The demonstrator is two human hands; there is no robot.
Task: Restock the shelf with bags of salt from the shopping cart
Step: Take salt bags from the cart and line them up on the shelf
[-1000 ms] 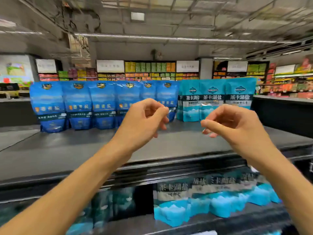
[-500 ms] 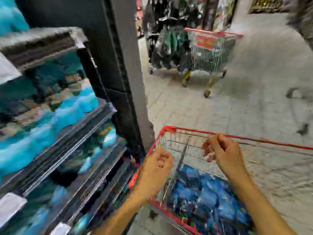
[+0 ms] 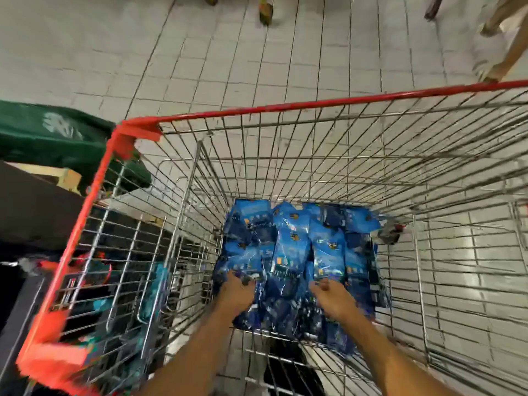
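Observation:
I look straight down into a wire shopping cart (image 3: pixel 285 107) with a red rim. On its floor lies a pile of several blue salt bags (image 3: pixel 291 244), overlapping one another. Both my arms reach down into the cart. My left hand (image 3: pixel 235 294) rests on the near left part of the pile, its fingers spread over a bag. My right hand (image 3: pixel 331 298) hovers at the near right part of the pile, fingers loosely curled and touching the bags. No bag is lifted. The image is blurred around the fingertips.
The dark shelf unit (image 3: pixel 34 212) stands against the cart's left side, with teal packs showing through the wire. A green cloth bundle (image 3: pixel 51 135) lies beyond it. Grey floor tiles (image 3: pixel 228 52) surround the cart. Another cart's wheels (image 3: pixel 265 12) and someone's leg (image 3: pixel 511 50) are ahead.
My view swung from the shelf top down into the cart. Both empty hands dropped from shelf height past the cart's rim onto the pile of blue bags.

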